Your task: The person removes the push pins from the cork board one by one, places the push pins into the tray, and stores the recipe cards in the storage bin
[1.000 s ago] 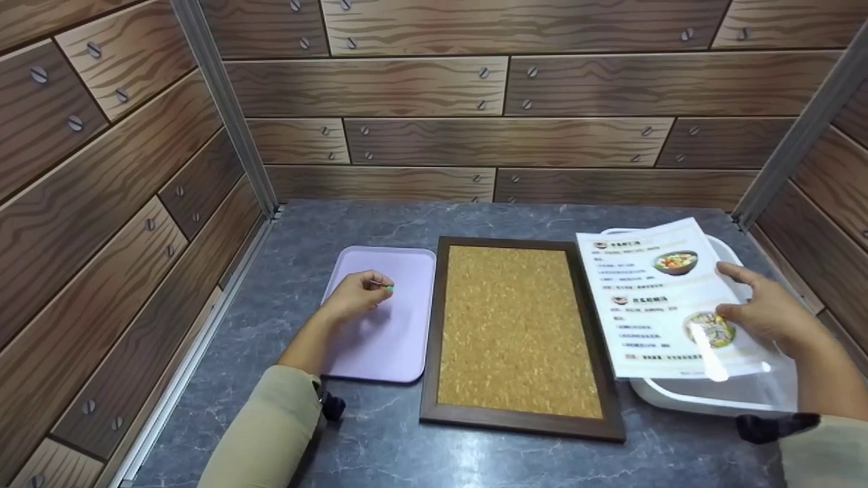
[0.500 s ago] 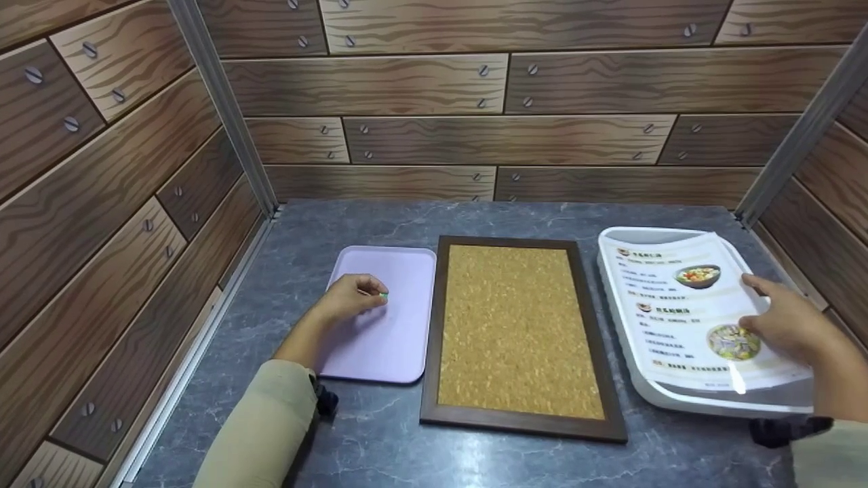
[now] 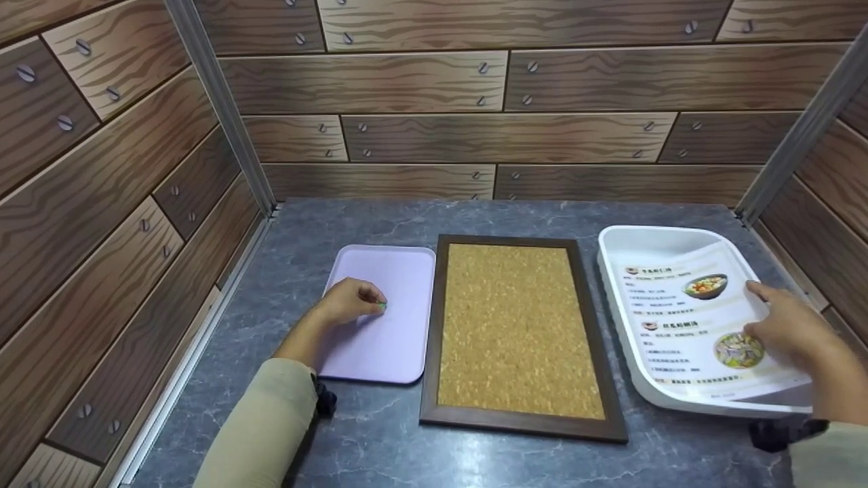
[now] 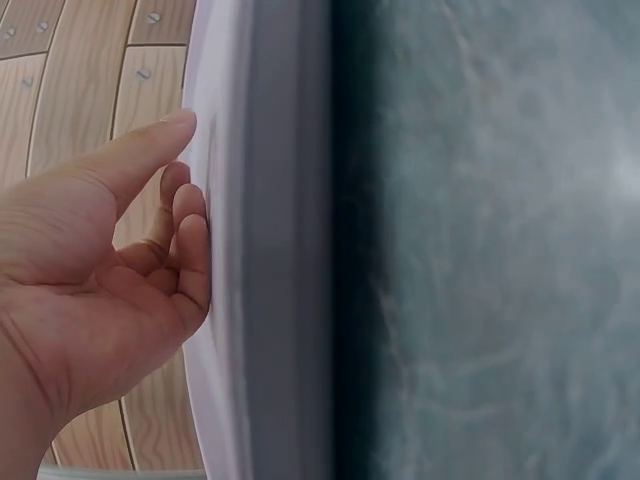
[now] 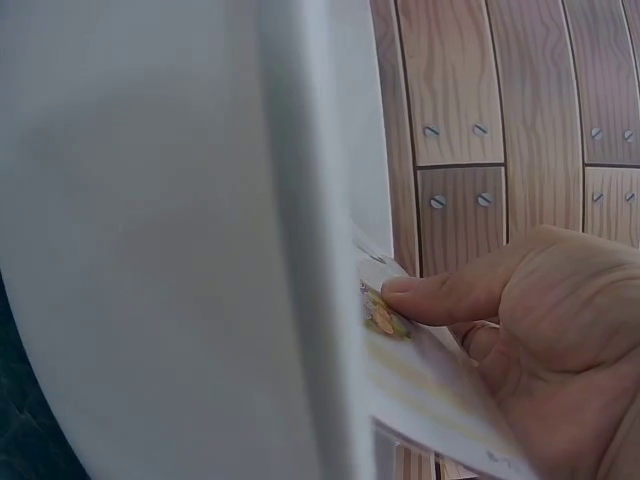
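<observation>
In the head view, my left hand is low over the lilac tray. At its fingertips shows a small green object, too small to identify. The left wrist view shows the thumb apart from the loosely curled fingers, with nothing visible between them. My right hand grips the right edge of a glossy recipe sheet, thumb on top. The sheet, printed with two food bowls, lies tilted inside the white tray. In the right wrist view, the tray's wall hides much of the sheet.
A cork board in a dark brown frame lies between the two trays on the grey marbled table. Wood-patterned panels wall in the back and both sides.
The right hand has brought the sheet rightward and down into the white tray from over the board's edge. The left hand has lowered slightly toward the lilac tray, its thumb now apart from its fingers.
</observation>
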`<state>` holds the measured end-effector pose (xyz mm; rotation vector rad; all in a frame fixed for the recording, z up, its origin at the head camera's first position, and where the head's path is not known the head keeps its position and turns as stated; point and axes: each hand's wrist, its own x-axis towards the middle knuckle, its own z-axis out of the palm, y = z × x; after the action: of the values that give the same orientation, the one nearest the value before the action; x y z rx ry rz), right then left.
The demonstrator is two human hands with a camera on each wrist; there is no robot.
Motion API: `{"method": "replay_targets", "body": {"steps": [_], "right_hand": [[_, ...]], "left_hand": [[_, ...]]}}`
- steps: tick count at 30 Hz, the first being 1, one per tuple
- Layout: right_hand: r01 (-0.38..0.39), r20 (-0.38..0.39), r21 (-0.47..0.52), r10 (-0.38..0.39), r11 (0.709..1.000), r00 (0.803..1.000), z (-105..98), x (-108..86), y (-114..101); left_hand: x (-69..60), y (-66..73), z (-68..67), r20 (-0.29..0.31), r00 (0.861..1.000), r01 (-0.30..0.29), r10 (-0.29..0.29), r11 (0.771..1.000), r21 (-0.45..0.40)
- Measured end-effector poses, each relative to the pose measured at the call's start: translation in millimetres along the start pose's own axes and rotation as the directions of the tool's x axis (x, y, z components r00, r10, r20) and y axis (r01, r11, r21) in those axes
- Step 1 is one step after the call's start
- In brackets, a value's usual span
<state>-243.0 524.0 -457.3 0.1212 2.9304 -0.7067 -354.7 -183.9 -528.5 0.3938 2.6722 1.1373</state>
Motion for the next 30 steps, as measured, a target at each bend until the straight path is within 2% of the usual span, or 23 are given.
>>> {"method": "replay_targets", "body": {"steps": [7, 14, 21, 30], "right_hand": [[-0.030, -0.007, -0.004, 0.030, 1.000, 1.000, 5.6, 1.4, -0.4], [-0.030, -0.021, -0.092, 0.028, 0.995, 0.999, 8.6, 3.1, 0.7], [-0.048, -0.086, -0.160, 0.034, 0.986, 0.996, 8.1, -5.2, -1.3], [-0.048, -0.126, -0.180, 0.025, 0.982, 0.992, 8.9, -8.9, -6.3]], "left_hand": [[-0.3, 0.5, 1.1, 0.014, 1.000, -0.002, 0.002, 0.999, 0.032], [-1.1, 1.1, 2.3, 0.008, 1.000, 0.023, -0.023, 0.999, 0.028], [1.2, 0.2, 6.3, 0.000, 0.999, 0.035, -0.035, 0.999, 0.010], [0.7, -1.0, 3.9, -0.012, 0.999, 0.032, -0.032, 0.999, 0.002]]}}
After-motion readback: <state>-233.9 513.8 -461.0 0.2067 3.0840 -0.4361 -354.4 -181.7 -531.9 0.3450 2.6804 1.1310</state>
